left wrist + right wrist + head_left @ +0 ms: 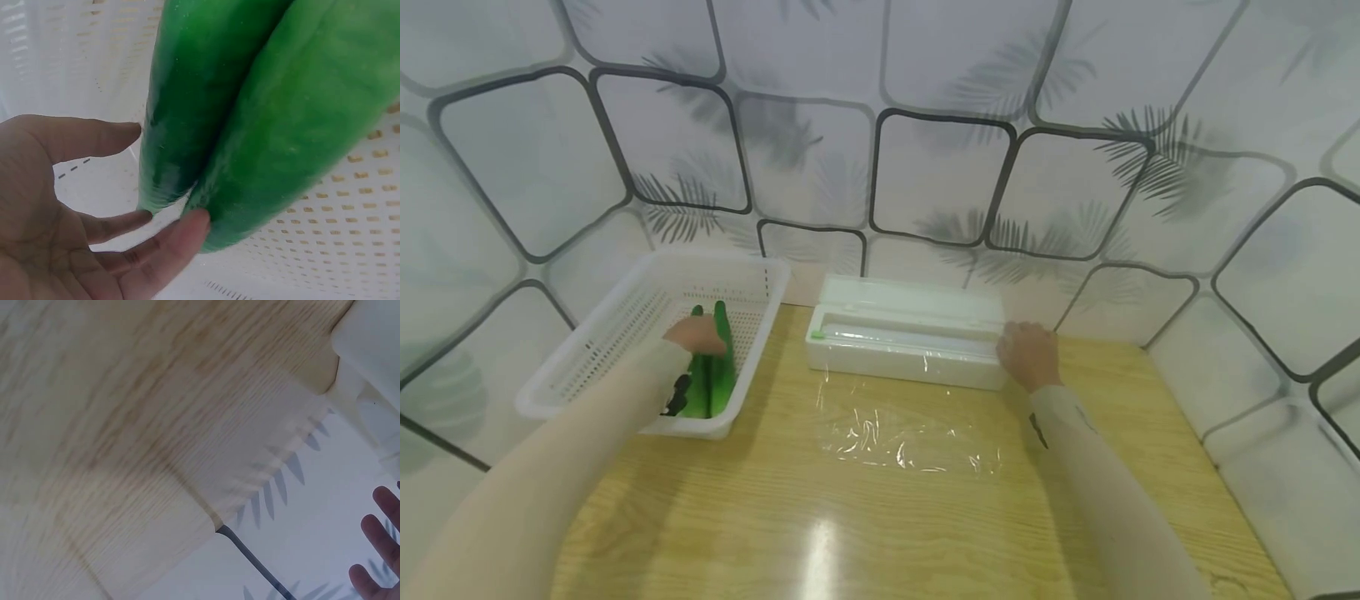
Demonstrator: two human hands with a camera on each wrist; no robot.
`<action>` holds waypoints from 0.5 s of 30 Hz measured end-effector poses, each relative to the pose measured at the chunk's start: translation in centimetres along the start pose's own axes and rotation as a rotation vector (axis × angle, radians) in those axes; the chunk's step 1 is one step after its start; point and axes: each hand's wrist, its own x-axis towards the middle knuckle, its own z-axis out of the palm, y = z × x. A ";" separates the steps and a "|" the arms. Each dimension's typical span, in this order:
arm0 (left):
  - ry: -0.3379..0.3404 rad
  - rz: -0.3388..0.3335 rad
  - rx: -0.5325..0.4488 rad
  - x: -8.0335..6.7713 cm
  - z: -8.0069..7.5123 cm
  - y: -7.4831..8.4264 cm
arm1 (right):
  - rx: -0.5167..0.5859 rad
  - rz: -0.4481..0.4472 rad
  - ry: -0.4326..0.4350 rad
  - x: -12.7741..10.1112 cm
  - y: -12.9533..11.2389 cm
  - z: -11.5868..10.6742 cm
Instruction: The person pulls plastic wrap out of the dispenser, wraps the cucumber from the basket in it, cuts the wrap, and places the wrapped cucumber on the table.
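Two green cucumbers (722, 385) lie side by side in a white perforated basket (751, 367) on the left. My left hand (698, 335) reaches over them inside it. In the left wrist view its thumb (100, 137) meets the side of one cucumber (194, 75), while fingertips come up to the ends of both; the fingers are extended, not wrapped around them. A white cling film dispenser (906, 367) stands against the wall with its lid up. My right hand (1032, 357) is at its right end, and the right wrist view shows fingers (378, 534) spread.
Clear film (910, 433) hangs from the dispenser's front and lies crinkled on the wooden table (760, 517). A small green piece (817, 334) sits at the dispenser's left end. Patterned wall covering (943, 179) rises behind and on both sides.
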 end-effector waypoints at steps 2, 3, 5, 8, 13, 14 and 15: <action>-0.005 -0.003 -0.005 -0.1 0.1 0.0 | 0.002 0.005 0.013 0.0 0.1 0.1; -0.012 -0.007 -0.005 -0.2 0.2 0.0 | 0.001 0.009 0.016 0.0 0.1 0.2; -0.028 -0.019 -0.005 -0.4 0.1 0.1 | 0.011 0.020 0.023 -0.1 0.2 0.4; -0.059 -0.049 0.000 -0.6 0.1 0.1 | 0.026 0.035 0.019 -0.1 0.2 0.5; -0.123 -0.102 -0.004 -0.7 0.1 0.6 | 0.059 0.063 0.007 -0.3 0.1 0.5; -0.132 -0.108 -0.011 -0.7 0.1 0.7 | 0.066 0.066 0.005 -0.3 0.1 0.5; -0.140 -0.115 -0.022 -0.8 0.1 0.9 | 0.071 0.068 0.003 -0.3 0.1 0.5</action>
